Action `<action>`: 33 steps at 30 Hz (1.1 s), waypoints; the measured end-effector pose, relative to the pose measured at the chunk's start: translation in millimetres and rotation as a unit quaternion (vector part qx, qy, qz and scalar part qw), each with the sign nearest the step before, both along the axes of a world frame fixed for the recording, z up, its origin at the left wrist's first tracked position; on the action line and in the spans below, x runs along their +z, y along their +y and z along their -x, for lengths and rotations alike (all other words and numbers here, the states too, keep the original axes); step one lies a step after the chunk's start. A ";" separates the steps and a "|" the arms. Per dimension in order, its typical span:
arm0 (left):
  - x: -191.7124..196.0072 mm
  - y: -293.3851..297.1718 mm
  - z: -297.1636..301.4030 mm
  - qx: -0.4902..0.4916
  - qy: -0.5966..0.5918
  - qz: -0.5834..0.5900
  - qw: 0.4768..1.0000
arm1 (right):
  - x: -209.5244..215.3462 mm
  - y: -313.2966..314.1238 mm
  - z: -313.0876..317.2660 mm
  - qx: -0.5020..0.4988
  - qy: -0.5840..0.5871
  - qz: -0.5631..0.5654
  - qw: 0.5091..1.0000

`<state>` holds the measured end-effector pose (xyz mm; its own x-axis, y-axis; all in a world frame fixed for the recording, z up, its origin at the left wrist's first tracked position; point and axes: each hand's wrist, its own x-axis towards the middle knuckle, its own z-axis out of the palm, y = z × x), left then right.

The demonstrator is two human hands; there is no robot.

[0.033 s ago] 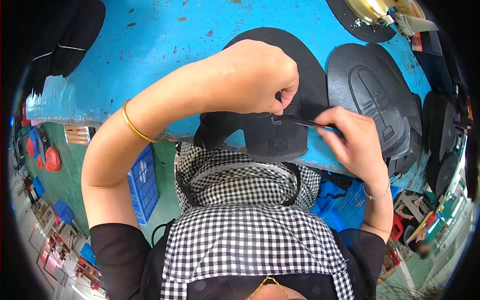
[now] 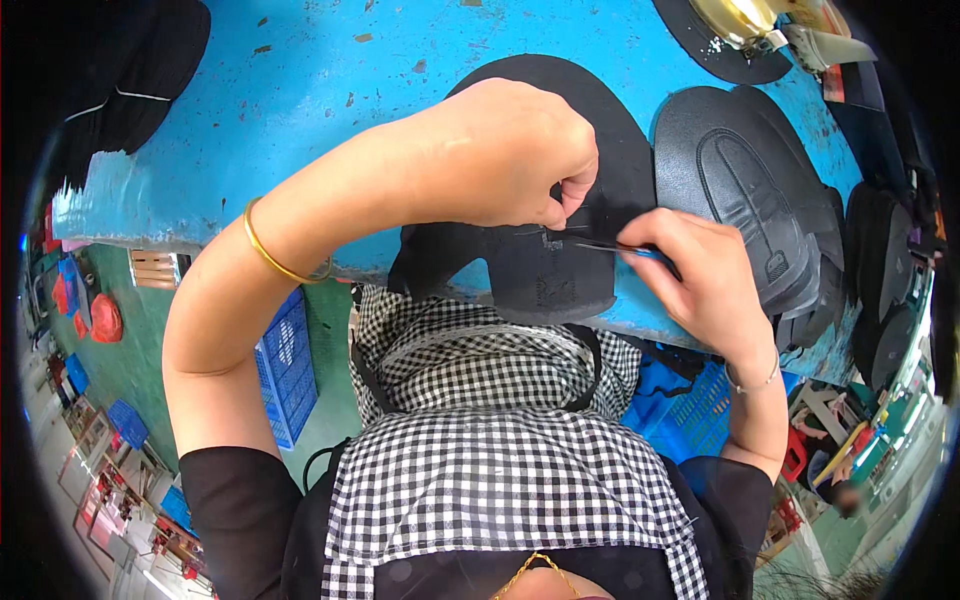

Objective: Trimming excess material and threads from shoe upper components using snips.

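A flat, curved black piece (image 2: 545, 285), like a shoe or bag part, lies on the blue table (image 2: 300, 60). Over it my left hand (image 2: 520, 150) is bent at the wrist, thumb and fingertips pinched together close to the surface. What they pinch is too small to make out; a thin thread-like line shows beside them. In my right hand (image 2: 700, 270) is a slim pointed tool (image 2: 650, 256) with blue on its handle. Its dark tip points left toward my left fingertips, just above the black piece. Whether it is snips or tweezers does not show.
Stitched black pieces (image 2: 740, 190) are stacked at the right, with more dark pieces (image 2: 885, 260) beyond. Another black bundle (image 2: 150, 70) lies far left. A gold-coloured metal object (image 2: 735, 20) stands at the back right. Blue crates (image 2: 287, 370) sit below the table edge.
My right hand has shifted slightly left and up with the tool, bringing the tip nearer my left fingertips. The left hand stays in place.
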<state>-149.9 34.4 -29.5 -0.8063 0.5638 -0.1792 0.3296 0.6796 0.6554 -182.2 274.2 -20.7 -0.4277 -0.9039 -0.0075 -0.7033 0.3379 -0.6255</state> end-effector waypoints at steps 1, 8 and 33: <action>1.7 0.5 0.4 -0.005 -0.008 0.019 1.000 | -2.5 -4.9 2.1 0.001 0.000 0.001 1.000; -6.0 -2.0 1.3 -0.020 0.010 0.015 1.000 | 0.5 -16.5 3.8 0.083 0.081 -0.038 0.993; -9.2 -26.0 1.2 0.001 0.101 -0.035 0.994 | -9.5 -39.2 20.9 -0.018 0.046 -0.095 0.994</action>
